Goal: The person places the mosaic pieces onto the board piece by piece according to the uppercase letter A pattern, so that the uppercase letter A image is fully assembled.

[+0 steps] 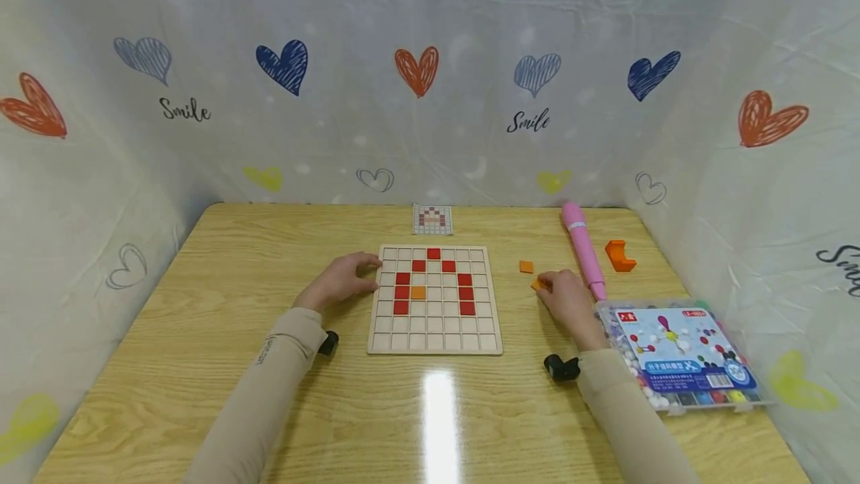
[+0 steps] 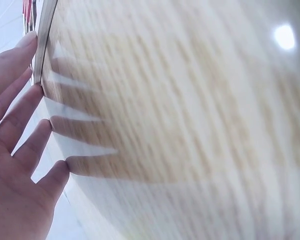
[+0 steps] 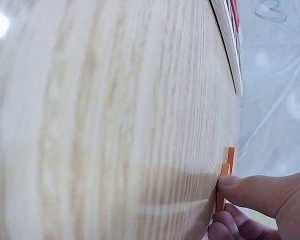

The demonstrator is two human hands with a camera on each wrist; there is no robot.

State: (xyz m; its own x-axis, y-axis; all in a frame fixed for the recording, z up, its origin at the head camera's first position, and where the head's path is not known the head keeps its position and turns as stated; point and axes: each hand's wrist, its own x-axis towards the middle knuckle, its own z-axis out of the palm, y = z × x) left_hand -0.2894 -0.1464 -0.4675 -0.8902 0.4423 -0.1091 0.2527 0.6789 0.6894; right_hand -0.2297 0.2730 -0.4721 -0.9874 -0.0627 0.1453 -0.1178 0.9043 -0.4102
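A wooden grid board (image 1: pixel 435 342) lies on the table with several red square tiles (image 1: pixel 433 253) in its cells and one orange tile (image 1: pixel 418 293) inside their arch. My left hand (image 1: pixel 341 278) is at the board's left edge, its fingers spread and their tips touching the rim and the tabletop in the left wrist view. To the right of the board, my right hand (image 1: pixel 569 305) pinches an orange square tile (image 3: pixel 223 185) between thumb and fingers, close to the tabletop. Another loose orange tile (image 1: pixel 526 267) lies just beyond it.
A small pattern card (image 1: pixel 433 220) lies behind the board. On the right are a pink pen-shaped stick (image 1: pixel 584 245), an orange plastic holder (image 1: pixel 619 256) and a clear box (image 1: pixel 685 357) of molecular model parts. Printed curtains (image 1: pixel 470 155) enclose the table.
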